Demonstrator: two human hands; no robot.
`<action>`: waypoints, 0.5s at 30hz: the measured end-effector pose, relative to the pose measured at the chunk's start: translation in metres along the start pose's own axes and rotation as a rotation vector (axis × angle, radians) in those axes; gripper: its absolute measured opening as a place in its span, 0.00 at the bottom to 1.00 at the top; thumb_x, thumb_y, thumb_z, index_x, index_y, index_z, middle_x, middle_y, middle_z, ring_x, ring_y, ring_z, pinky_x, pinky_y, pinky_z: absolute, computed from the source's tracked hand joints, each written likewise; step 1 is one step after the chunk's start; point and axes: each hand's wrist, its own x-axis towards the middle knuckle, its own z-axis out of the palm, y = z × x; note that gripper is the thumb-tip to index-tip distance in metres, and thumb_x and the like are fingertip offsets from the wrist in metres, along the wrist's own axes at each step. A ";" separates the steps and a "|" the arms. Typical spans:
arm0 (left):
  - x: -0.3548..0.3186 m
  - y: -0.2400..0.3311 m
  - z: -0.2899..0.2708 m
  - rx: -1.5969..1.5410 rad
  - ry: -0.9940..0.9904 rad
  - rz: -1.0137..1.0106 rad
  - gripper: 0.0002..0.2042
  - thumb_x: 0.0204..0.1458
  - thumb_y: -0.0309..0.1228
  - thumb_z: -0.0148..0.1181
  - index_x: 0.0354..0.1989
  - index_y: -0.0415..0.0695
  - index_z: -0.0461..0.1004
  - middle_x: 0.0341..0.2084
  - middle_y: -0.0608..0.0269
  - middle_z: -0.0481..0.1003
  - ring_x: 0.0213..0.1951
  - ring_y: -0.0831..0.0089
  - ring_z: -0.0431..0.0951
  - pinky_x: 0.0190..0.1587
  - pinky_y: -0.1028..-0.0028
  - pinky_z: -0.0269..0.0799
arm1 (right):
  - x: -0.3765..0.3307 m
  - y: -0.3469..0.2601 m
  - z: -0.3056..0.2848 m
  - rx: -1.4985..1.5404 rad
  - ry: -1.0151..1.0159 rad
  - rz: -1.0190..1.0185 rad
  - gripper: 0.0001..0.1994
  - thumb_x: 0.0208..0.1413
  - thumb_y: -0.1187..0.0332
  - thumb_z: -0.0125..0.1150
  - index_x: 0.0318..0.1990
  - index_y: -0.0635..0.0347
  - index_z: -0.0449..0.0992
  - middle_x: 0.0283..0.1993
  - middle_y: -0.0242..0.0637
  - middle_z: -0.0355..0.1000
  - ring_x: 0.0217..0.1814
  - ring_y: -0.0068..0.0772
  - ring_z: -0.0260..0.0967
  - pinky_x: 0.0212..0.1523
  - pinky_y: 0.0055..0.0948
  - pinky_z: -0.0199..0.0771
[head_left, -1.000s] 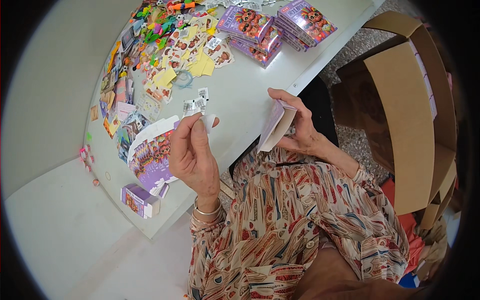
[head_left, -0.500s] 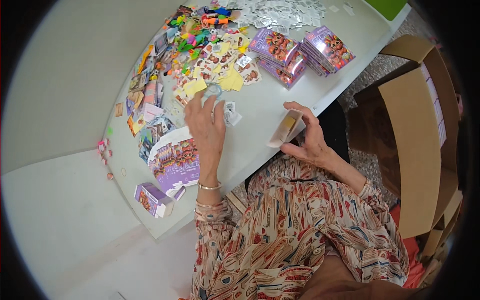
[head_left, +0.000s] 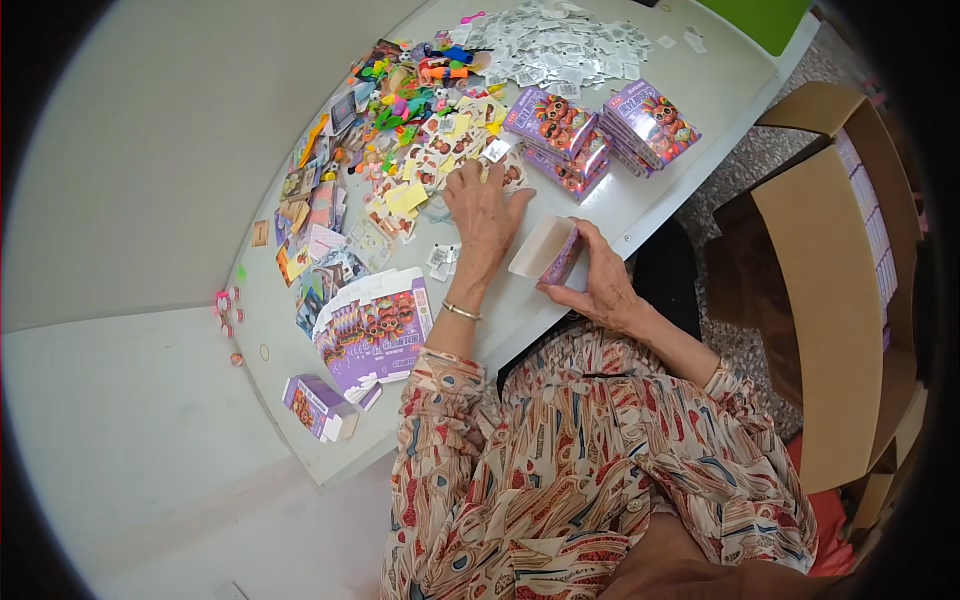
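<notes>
My right hand (head_left: pixel 607 285) grips a small purple carton (head_left: pixel 565 262) near the table's front edge, thumb below and fingers above. The carton's white flap end faces left and looks unfolded; what lies inside cannot be seen. My left hand (head_left: pixel 487 215) is stretched over the near side of a pile of picture sticker cards (head_left: pixel 440 150), thumb apart from the fingers. Its fingertips touch or hover just above the cards, and I see nothing held in it. Yellow paper pieces (head_left: pixel 405 198) and a few small white sachets (head_left: pixel 443 262) lie to its left.
Finished-looking purple boxes (head_left: pixel 655 125) are stacked to the right. Beyond spread white sachets (head_left: pixel 560 45) and small colourful toys (head_left: pixel 400 100). Flat purple cartons (head_left: pixel 375 335) and one formed box (head_left: pixel 318 408) lie at left. A large cardboard box (head_left: pixel 815 300) stands right of the table.
My left hand has moved right and away from me, from the yellow papers to the sticker cards. My right hand has shifted slightly left and turned the carton, so its printed side shows.
</notes>
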 end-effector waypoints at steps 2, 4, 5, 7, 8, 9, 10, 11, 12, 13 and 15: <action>-0.001 0.003 0.002 -0.025 0.012 0.017 0.20 0.41 0.41 0.69 0.42 0.45 0.77 0.41 0.58 0.71 0.46 0.58 0.66 0.48 0.59 0.61 | 0.002 0.001 0.001 0.016 -0.008 -0.008 0.45 0.40 0.60 0.74 0.61 0.66 0.51 0.52 0.54 0.65 0.52 0.52 0.68 0.52 0.39 0.70; -0.005 -0.004 -0.003 -0.047 0.022 0.027 0.20 0.41 0.41 0.69 0.42 0.45 0.78 0.42 0.58 0.71 0.46 0.57 0.66 0.49 0.58 0.61 | 0.001 0.002 -0.001 -0.063 0.032 -0.029 0.45 0.40 0.60 0.75 0.62 0.67 0.51 0.51 0.54 0.66 0.50 0.51 0.69 0.50 0.39 0.71; -0.006 -0.010 -0.007 -0.046 0.068 0.049 0.19 0.42 0.41 0.69 0.41 0.45 0.78 0.41 0.57 0.72 0.46 0.57 0.67 0.49 0.59 0.62 | 0.001 0.003 -0.001 -0.047 0.038 -0.051 0.46 0.40 0.60 0.75 0.62 0.68 0.51 0.50 0.53 0.66 0.48 0.50 0.70 0.48 0.38 0.72; -0.007 -0.028 -0.022 -0.090 0.107 0.021 0.18 0.43 0.40 0.68 0.40 0.44 0.78 0.40 0.54 0.74 0.44 0.55 0.70 0.48 0.60 0.65 | 0.000 0.004 -0.001 -0.059 0.062 -0.073 0.46 0.40 0.61 0.75 0.62 0.68 0.51 0.50 0.53 0.66 0.47 0.49 0.70 0.48 0.38 0.72; -0.007 -0.047 -0.030 -0.086 0.105 0.020 0.18 0.43 0.40 0.68 0.40 0.44 0.78 0.40 0.54 0.74 0.44 0.55 0.70 0.48 0.60 0.65 | -0.001 0.005 -0.001 -0.087 0.091 -0.087 0.46 0.40 0.61 0.75 0.62 0.68 0.50 0.50 0.53 0.66 0.47 0.49 0.71 0.48 0.38 0.72; -0.011 -0.070 -0.042 -0.025 0.104 -0.010 0.18 0.43 0.40 0.68 0.40 0.43 0.78 0.40 0.54 0.75 0.43 0.54 0.71 0.47 0.60 0.66 | 0.001 0.003 0.000 -0.086 0.080 -0.090 0.46 0.40 0.61 0.75 0.62 0.69 0.50 0.49 0.52 0.67 0.47 0.48 0.70 0.47 0.37 0.73; -0.014 -0.090 -0.050 0.033 0.103 -0.039 0.18 0.43 0.39 0.68 0.40 0.42 0.78 0.39 0.53 0.76 0.42 0.54 0.72 0.46 0.61 0.67 | 0.002 0.002 0.001 -0.077 0.077 -0.099 0.46 0.40 0.61 0.75 0.62 0.69 0.50 0.49 0.52 0.67 0.47 0.48 0.70 0.47 0.37 0.73; -0.011 -0.101 -0.051 0.029 0.100 -0.035 0.18 0.43 0.39 0.68 0.40 0.42 0.78 0.39 0.53 0.76 0.42 0.54 0.72 0.46 0.61 0.67 | 0.001 0.004 0.001 -0.088 0.069 -0.085 0.47 0.40 0.60 0.75 0.62 0.69 0.50 0.49 0.52 0.67 0.47 0.48 0.70 0.47 0.37 0.73; -0.010 -0.111 -0.057 0.075 0.009 -0.113 0.18 0.43 0.39 0.68 0.40 0.42 0.78 0.40 0.53 0.76 0.42 0.53 0.72 0.46 0.60 0.67 | 0.001 0.003 0.002 -0.091 0.058 -0.080 0.47 0.40 0.60 0.75 0.62 0.69 0.49 0.49 0.52 0.67 0.47 0.48 0.70 0.46 0.37 0.73; -0.009 -0.117 -0.059 0.119 -0.083 -0.190 0.18 0.43 0.39 0.68 0.40 0.41 0.78 0.40 0.53 0.76 0.42 0.52 0.72 0.45 0.60 0.67 | 0.000 0.004 0.003 -0.087 0.061 -0.083 0.47 0.40 0.60 0.75 0.62 0.69 0.49 0.49 0.52 0.67 0.47 0.48 0.70 0.46 0.37 0.73; -0.003 -0.122 -0.055 0.116 -0.088 -0.090 0.19 0.43 0.39 0.68 0.40 0.41 0.78 0.40 0.54 0.77 0.42 0.52 0.72 0.45 0.60 0.68 | -0.001 0.005 0.004 -0.072 0.031 -0.042 0.47 0.40 0.60 0.75 0.63 0.69 0.49 0.49 0.53 0.66 0.47 0.49 0.70 0.47 0.38 0.72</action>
